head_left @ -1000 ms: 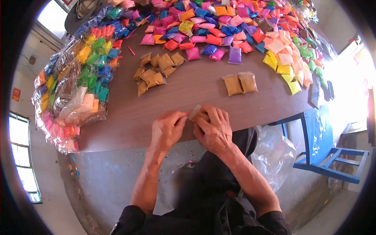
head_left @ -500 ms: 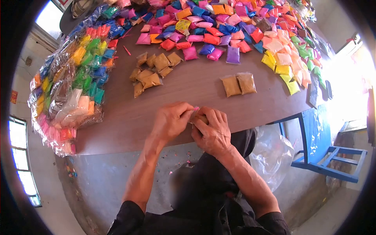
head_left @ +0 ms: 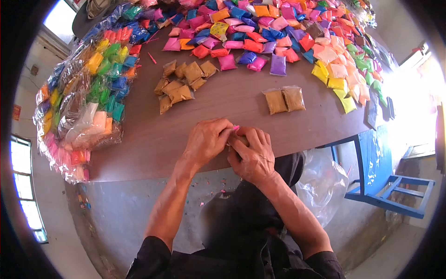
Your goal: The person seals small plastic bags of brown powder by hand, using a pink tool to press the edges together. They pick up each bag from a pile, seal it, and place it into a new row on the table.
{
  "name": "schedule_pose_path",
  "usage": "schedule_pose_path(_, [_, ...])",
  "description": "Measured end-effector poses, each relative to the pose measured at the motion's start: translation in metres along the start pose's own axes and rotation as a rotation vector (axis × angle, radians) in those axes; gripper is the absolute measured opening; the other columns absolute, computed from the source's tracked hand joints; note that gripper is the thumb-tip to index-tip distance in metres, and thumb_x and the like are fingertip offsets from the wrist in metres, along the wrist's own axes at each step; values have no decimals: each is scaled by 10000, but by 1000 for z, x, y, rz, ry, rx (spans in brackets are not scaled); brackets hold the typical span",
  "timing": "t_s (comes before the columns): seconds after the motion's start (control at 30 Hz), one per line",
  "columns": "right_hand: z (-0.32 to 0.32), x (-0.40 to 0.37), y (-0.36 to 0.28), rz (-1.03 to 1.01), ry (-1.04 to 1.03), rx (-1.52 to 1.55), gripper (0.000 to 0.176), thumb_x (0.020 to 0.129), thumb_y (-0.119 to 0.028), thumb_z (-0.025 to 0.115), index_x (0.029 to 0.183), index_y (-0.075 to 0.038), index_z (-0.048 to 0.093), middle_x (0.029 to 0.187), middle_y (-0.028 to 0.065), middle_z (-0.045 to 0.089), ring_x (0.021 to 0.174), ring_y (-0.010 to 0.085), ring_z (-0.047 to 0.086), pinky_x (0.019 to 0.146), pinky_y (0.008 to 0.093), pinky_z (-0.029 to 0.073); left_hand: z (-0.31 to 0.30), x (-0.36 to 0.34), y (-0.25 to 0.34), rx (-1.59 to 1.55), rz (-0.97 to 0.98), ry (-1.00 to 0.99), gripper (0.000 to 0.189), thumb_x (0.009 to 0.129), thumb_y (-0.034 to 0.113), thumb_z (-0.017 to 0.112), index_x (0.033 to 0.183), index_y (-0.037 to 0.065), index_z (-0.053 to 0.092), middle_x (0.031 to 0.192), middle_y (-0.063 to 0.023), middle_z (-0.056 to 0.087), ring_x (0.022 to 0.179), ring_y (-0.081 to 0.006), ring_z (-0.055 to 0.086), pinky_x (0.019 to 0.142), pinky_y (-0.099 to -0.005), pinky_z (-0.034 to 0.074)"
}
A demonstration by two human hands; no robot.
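Note:
My left hand (head_left: 207,142) is closed in a pinch at the near side of the table, its fingertips against those of my right hand (head_left: 254,156). Curled over a small brown packet (head_left: 242,138), the right fingers cover most of it. A bright pink tip (head_left: 236,128) pokes out between the two hands, close to the left thumb and forefinger. Farther up the table lie two brown packets (head_left: 284,100) side by side, to the right of my hands. A loose pile of several brown packets (head_left: 181,83) sits to the upper left.
Bundled colourful packets in clear plastic (head_left: 95,100) cover the table's left side. Loose packets in many colours (head_left: 253,45) spread across the back, with peach packets (head_left: 338,70) at right. A blue chair (head_left: 381,181) and a clear plastic bag (head_left: 323,186) stand beyond the brown table's edge (head_left: 139,174).
Both hands stay together in nearly the same place. The left fingers have shifted slightly right and up, and the pink tip shows a little more. The packets on the table lie as before.

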State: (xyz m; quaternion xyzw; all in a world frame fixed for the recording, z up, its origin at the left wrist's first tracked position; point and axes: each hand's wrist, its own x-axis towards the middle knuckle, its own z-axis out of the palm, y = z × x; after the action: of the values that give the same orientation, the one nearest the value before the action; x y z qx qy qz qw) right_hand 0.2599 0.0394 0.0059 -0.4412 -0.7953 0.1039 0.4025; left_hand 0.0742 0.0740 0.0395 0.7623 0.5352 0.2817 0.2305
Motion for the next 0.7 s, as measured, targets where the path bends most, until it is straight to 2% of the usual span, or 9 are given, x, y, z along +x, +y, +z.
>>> schedule_pose_path(0.17, [-2, 2, -2, 1, -2, -12, 265, 782, -127, 834, 1032, -99, 750, 1228, 101, 658, 1186, 348, 651, 988, 497, 513, 0, 9, -7, 59, 8, 91, 115, 1004, 138, 774, 1009, 24, 769, 929, -175, 775, 829, -371, 751, 731, -457, 559])
schedule_pose_path(0.27, [-1, -1, 0, 12, 7, 14, 255, 781, -131, 834, 1021, -104, 753, 1205, 100, 658, 1172, 348, 652, 973, 496, 512, -7, -3, -1, -8, -76, 64, 78, 992, 119, 754, 977, 43, 745, 925, -163, 765, 883, -411, 743, 736, -499, 557])
schedule_pose_path(0.37, [3, -1, 0, 11, 26, -11, 250, 778, -133, 835, 1015, -110, 760, 1195, 93, 656, 1157, 343, 653, 975, 492, 512, 2, -25, 3, -72, -133, 86, 74, 989, 112, 766, 970, 43, 748, 913, -163, 763, 861, -403, 740, 720, -481, 558])
schedule_pose_path(0.47, [1, 0, 0, -1, 25, -4, 243, 779, -129, 836, 1011, -112, 766, 1193, 89, 657, 1148, 337, 652, 971, 485, 513, 0, -28, -3, 46, -101, 171, 95, 1000, 108, 785, 1025, 16, 784, 876, -167, 764, 740, -270, 735, 681, -403, 555])
schedule_pose_path(0.57, [1, 1, -3, 3, 32, -22, 231, 783, -123, 837, 1004, -113, 769, 1197, 89, 656, 1151, 334, 652, 969, 478, 514, -10, -28, 0, 78, -170, 153, 88, 998, 94, 789, 1033, 14, 787, 896, -177, 774, 768, -270, 755, 691, -392, 565])
schedule_pose_path(0.7, [1, 0, -1, 21, 34, -24, 265, 768, -113, 833, 1028, -155, 804, 1183, 70, 658, 1120, 322, 665, 953, 468, 530, 2, -47, 2, 31, -109, 177, 79, 999, 91, 788, 1034, 20, 789, 903, -184, 775, 769, -267, 768, 685, -392, 569])
